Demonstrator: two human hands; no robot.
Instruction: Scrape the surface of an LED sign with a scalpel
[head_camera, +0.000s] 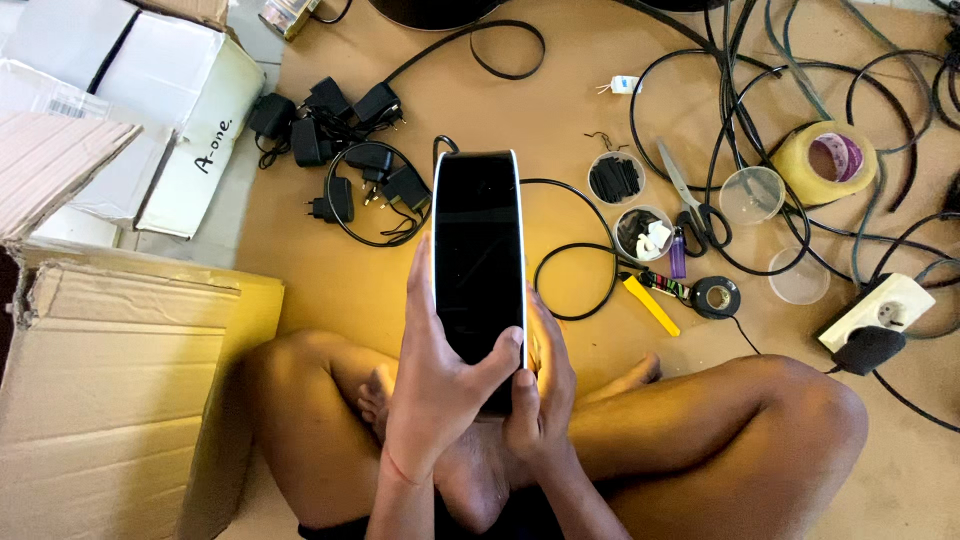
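Standing upright over the crossed legs, a glossy black panel (478, 255) is clamped at its lower edges by both hands (440, 385); probably rigid, slippery, fragile, best gripped by its white rim.

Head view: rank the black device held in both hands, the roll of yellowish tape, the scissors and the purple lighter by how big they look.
1. black device, though it is held up close to the camera, which enlarges it
2. roll of yellowish tape and scissors, too close to separate
3. purple lighter
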